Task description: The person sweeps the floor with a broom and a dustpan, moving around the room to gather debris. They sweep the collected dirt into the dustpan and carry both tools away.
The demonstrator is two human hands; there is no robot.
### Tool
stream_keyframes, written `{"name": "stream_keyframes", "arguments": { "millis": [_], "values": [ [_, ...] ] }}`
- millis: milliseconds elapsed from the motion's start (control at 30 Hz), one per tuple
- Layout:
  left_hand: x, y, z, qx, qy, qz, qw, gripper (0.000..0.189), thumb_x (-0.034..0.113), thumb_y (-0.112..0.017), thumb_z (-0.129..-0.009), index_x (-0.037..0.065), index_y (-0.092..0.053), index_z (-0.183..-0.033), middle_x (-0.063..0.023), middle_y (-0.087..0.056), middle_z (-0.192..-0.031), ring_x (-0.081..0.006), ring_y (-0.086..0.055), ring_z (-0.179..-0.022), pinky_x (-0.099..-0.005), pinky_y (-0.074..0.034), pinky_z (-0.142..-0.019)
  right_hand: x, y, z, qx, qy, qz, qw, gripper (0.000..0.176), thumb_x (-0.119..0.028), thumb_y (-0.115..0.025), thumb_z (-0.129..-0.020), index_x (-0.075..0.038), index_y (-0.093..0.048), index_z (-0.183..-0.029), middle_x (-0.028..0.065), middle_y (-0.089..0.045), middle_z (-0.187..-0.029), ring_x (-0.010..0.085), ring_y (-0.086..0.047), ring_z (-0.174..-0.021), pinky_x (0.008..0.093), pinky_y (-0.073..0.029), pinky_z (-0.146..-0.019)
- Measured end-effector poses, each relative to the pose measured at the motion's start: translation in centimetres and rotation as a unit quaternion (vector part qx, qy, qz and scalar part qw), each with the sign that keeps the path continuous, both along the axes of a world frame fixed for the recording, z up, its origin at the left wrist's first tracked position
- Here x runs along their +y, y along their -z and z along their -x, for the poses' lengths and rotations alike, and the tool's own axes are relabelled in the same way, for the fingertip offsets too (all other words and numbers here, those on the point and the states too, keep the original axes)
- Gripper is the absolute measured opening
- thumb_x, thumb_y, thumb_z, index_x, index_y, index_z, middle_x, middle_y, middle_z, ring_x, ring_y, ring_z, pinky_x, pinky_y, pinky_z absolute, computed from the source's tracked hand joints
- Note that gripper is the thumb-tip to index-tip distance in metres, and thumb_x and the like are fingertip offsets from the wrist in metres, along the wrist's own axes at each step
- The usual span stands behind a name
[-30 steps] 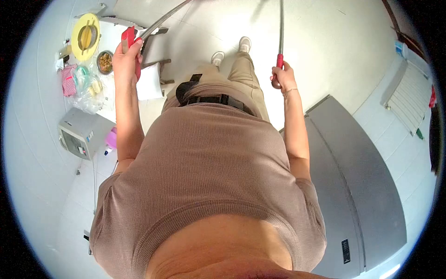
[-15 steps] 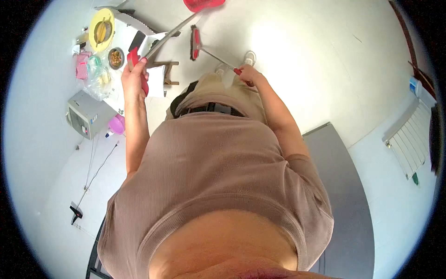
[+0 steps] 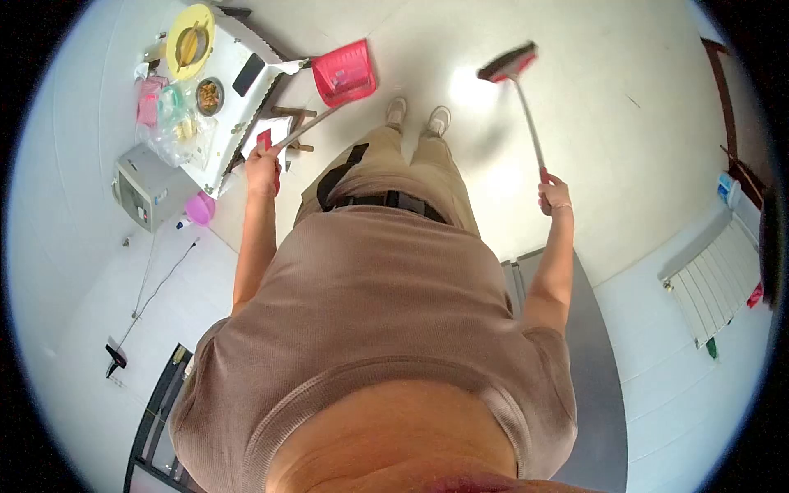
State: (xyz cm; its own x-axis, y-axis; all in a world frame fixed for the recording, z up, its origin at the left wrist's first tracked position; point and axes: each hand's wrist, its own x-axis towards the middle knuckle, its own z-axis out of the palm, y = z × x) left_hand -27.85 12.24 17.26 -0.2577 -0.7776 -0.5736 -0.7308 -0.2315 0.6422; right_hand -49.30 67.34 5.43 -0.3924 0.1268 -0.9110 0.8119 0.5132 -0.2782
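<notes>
My left hand (image 3: 263, 171) is closed round the red handle of a long dustpan, whose red pan (image 3: 343, 72) hangs beside the corner of the white table (image 3: 238, 111). On the other side my right hand (image 3: 555, 194) grips the red end of a broom (image 3: 530, 123). The broom's head, with dark bristles (image 3: 507, 62), is out over the pale floor, well to the right of the pan and apart from it. My shoes (image 3: 439, 121) show between the two tools.
On the table are a yellow basin (image 3: 190, 41), a bowl of food (image 3: 209, 97), a black phone (image 3: 248, 75) and plastic bags (image 3: 177, 123). A wooden stool (image 3: 294, 112) stands by the table. A grey appliance (image 3: 148, 187), a radiator (image 3: 713, 279) and a grey panel (image 3: 588, 361) are around me.
My right hand has moved out to the right, swinging the broom away from the dustpan side. The dustpan has come nearer, its pan now fully in view, and my left hand has shifted slightly right and down.
</notes>
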Motion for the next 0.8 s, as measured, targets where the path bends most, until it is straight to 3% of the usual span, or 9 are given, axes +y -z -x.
{"name": "stream_keyframes", "arguments": {
  "millis": [167, 200, 300, 333, 367, 433, 567, 633, 800],
  "values": [
    [-1.5, 1.7, -1.4, -0.082, 0.097, 0.055, 0.990, 0.022, 0.015, -0.064, -0.073, 0.000, -0.058, -0.088, -0.0002, -0.050, -0.059, -0.0076, -0.043, -0.045, -0.0240, -0.034, -0.041, -3.6, 0.1, 2.5, 0.038, 0.003, -0.004, 0.999, 0.042, 0.005, -0.052, -0.068, 0.007, -0.048, -0.109, 0.0095, -0.050, -0.059, 0.0167, -0.048, -0.042, 0.0294, -0.041, -0.035],
    [-2.0, 2.2, -1.9, -0.090, 0.114, 0.051, 0.988, 0.023, 0.016, -0.064, -0.072, 0.000, -0.058, -0.088, -0.0003, -0.051, -0.060, -0.0078, -0.043, -0.045, -0.0242, -0.035, -0.041, -5.0, -0.3, 2.5, 0.048, -0.038, -0.011, 0.998, 0.037, 0.004, -0.051, -0.068, 0.008, -0.049, -0.105, 0.0101, -0.051, -0.060, 0.0173, -0.050, -0.043, 0.0297, -0.041, -0.035],
    [-3.6, 4.0, -3.4, -0.095, 0.116, 0.025, 0.988, 0.026, 0.017, -0.064, -0.070, -0.001, -0.058, -0.088, -0.0004, -0.051, -0.061, -0.0082, -0.044, -0.046, -0.0247, -0.036, -0.042, -8.8, -3.1, 2.4, 0.082, -0.154, -0.004, 0.985, 0.043, 0.003, -0.051, -0.069, 0.009, -0.046, -0.112, 0.0102, -0.054, -0.062, 0.0189, -0.054, -0.044, 0.0309, -0.041, -0.036],
    [-3.7, 4.0, -3.4, -0.111, 0.112, 0.013, 0.987, 0.027, 0.017, -0.064, -0.070, -0.001, -0.057, -0.089, -0.0005, -0.051, -0.061, -0.0083, -0.044, -0.046, -0.0247, -0.036, -0.042, -10.4, -4.0, 2.6, 0.064, -0.121, 0.020, 0.990, 0.049, 0.002, -0.051, -0.069, 0.006, -0.045, -0.118, 0.0095, -0.053, -0.062, 0.0187, -0.054, -0.044, 0.0299, -0.041, -0.036],
    [-3.9, 4.1, -3.3, -0.127, 0.105, 0.001, 0.986, 0.027, 0.017, -0.064, -0.070, -0.001, -0.057, -0.089, -0.0006, -0.051, -0.061, -0.0084, -0.043, -0.046, -0.0247, -0.035, -0.042, -13.9, -7.1, 3.0, 0.065, -0.149, -0.021, 0.987, 0.054, 0.002, -0.051, -0.068, 0.004, -0.044, -0.122, 0.0084, -0.054, -0.061, 0.0183, -0.053, -0.043, 0.0290, -0.041, -0.037],
    [-4.7, 4.5, -3.5, -0.102, 0.063, -0.032, 0.992, 0.028, 0.016, -0.064, -0.070, -0.001, -0.056, -0.091, -0.0007, -0.049, -0.061, -0.0084, -0.042, -0.045, -0.0246, -0.035, -0.041, -18.6, -8.4, 4.4, 0.042, -0.202, 0.029, 0.978, 0.058, 0.002, -0.053, -0.071, 0.002, -0.039, -0.127, 0.0074, -0.053, -0.061, 0.0141, -0.050, -0.046, 0.0270, -0.039, -0.037],
    [-6.1, 5.2, -3.7, -0.065, 0.040, -0.086, 0.993, 0.027, 0.014, -0.065, -0.069, -0.001, -0.055, -0.090, 0.0001, -0.048, -0.060, -0.0085, -0.041, -0.045, -0.0242, -0.035, -0.041, -28.4, -4.4, 7.6, 0.028, -0.313, 0.125, 0.941, 0.056, -0.003, -0.054, -0.072, -0.002, -0.041, -0.127, 0.0070, -0.053, -0.060, 0.0139, -0.051, -0.045, 0.0278, -0.039, -0.038],
    [-6.6, 5.4, -3.8, -0.084, 0.065, -0.084, 0.991, 0.026, 0.014, -0.064, -0.069, 0.000, -0.055, -0.089, 0.0000, -0.048, -0.061, -0.0085, -0.042, -0.046, -0.0241, -0.035, -0.041, -34.2, 0.6, 8.9, 0.035, -0.365, 0.169, 0.915, 0.057, -0.004, -0.054, -0.071, -0.005, -0.042, -0.126, 0.0061, -0.053, -0.058, 0.0142, -0.050, -0.044, 0.0283, -0.038, -0.037],
    [-7.9, 6.7, -4.6, -0.106, 0.089, -0.078, 0.987, 0.031, 0.021, -0.065, -0.068, 0.000, -0.056, -0.089, -0.0046, -0.052, -0.064, -0.0120, -0.047, -0.050, -0.0262, -0.039, -0.042, -46.3, 5.8, 10.8, -0.045, -0.385, 0.204, 0.899, 0.056, -0.002, -0.053, -0.067, -0.004, -0.046, -0.122, 0.0056, -0.051, -0.058, 0.0145, -0.048, -0.043, 0.0281, -0.039, -0.038]
  ]
}}
